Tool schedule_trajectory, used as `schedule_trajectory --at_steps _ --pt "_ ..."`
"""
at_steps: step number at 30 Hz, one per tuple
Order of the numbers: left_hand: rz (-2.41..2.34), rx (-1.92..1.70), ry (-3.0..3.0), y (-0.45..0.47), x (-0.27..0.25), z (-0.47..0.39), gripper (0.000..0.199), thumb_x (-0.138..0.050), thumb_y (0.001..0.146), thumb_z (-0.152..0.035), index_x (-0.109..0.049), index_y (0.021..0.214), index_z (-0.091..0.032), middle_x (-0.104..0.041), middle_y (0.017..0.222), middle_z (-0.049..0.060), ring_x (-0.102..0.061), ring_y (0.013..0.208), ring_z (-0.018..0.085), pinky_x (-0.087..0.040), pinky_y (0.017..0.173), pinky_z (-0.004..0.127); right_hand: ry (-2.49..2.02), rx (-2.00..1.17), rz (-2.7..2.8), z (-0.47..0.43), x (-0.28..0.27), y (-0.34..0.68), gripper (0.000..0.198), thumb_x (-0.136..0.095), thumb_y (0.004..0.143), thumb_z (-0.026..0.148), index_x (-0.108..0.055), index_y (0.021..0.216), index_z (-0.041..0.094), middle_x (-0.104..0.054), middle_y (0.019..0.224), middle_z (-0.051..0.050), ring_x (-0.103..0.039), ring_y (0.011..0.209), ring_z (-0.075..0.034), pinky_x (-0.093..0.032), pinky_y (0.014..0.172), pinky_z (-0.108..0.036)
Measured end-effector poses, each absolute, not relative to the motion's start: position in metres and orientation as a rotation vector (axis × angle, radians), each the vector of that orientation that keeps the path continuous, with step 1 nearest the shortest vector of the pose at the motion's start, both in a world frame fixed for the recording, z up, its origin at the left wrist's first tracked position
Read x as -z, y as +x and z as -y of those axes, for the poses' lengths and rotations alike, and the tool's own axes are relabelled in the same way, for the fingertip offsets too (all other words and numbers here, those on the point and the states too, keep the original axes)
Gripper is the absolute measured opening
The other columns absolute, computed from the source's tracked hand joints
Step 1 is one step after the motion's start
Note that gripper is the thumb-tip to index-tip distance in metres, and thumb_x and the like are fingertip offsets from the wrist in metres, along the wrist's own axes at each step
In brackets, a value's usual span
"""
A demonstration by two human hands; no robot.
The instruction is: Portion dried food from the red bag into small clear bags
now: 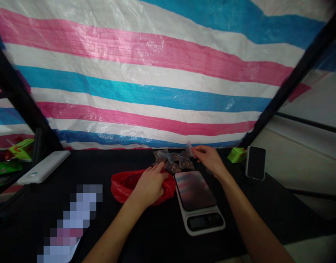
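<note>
Currently, the right hand (pixel 209 157) pinches a small clear bag (pixel 188 149) at the far side; the left hand (pixel 153 183), its grip unclear, hangs over the red bag (pixel 120 187), left of the scale (pixel 195 191), near filled sachets (pixel 173 167).

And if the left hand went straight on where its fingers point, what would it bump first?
Probably the little clear bags of brown bits, just ahead of the left hand. I can't tell how high the hand is, so it might pass over them.
</note>
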State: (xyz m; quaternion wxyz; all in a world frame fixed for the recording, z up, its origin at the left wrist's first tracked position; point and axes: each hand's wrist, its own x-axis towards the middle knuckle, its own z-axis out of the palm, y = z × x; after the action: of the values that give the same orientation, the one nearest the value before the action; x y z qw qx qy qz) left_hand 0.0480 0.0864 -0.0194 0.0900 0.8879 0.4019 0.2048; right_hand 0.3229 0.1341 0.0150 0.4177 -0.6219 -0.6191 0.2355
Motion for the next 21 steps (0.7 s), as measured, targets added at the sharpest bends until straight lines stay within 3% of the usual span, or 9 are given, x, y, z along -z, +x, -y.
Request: schedule_trajectory --at_steps 3,5,10,15,21 --pt "-1.024 -0.984 2.449 0.053 0.016 -0.085 0.045 -0.044 0.074 0.005 -0.069 0.101 -0.021 -0.052 0.135 0.011 -0.061 0.112 0.023 -0.049 0.098 0.037 -1.408 -0.683 1.568 -0.134 -0.027 0.303 0.039 -0.070 0.081 0.053 -0.077 0.094 0.017 -0.078 0.088 -0.006 -0.068 0.073 -0.019 -0.050 0.059 -0.027" --pt "-0.902 -1.261 2.229 0.056 0.016 -0.087 0.043 -0.042 0.078 0.005 -0.064 0.104 -0.021 -0.054 0.126 0.009 -0.060 0.104 0.019 -0.049 0.092 0.032 -1.313 -0.763 1.594 -0.133 -0.028 0.287 0.036 -0.073 0.080 0.052 -0.077 0.091 0.017 -0.078 0.088 -0.006 -0.067 0.073 -0.019 -0.050 0.061 -0.027" --pt "-0.850 -1.453 1.545 0.066 0.022 -0.095 0.006 -0.054 0.099 -0.025 -0.056 0.100 -0.020 -0.055 0.082 -0.001 -0.052 0.070 0.011 -0.043 0.064 0.022 -1.085 -0.971 1.686 -0.119 -0.014 0.254 0.023 -0.077 0.082 0.041 -0.076 0.087 0.018 -0.074 0.080 -0.003 -0.064 0.068 -0.016 -0.048 0.061 -0.026" --pt "-0.736 -1.364 1.330 0.073 0.028 -0.100 0.025 -0.075 0.088 -0.037 -0.061 0.094 -0.017 -0.064 0.080 -0.001 -0.061 0.073 0.011 -0.047 0.069 0.021 -1.089 -0.651 1.836 -0.099 -0.003 0.242 0.007 -0.072 0.087 0.023 -0.075 0.081 0.020 -0.068 0.077 0.000 -0.059 0.068 -0.014 -0.043 0.062 -0.026" --pt "-0.798 -1.401 1.206 0.069 0.026 -0.107 0.035 -0.086 0.075 -0.043 -0.069 0.090 -0.015 -0.073 0.081 0.003 -0.069 0.075 0.015 -0.054 0.072 0.025 -1.056 -0.534 1.905 -0.096 0.000 0.241 0.006 -0.071 0.092 0.022 -0.075 0.088 0.022 -0.070 0.086 0.000 -0.064 0.079 -0.016 -0.047 0.073 -0.028"
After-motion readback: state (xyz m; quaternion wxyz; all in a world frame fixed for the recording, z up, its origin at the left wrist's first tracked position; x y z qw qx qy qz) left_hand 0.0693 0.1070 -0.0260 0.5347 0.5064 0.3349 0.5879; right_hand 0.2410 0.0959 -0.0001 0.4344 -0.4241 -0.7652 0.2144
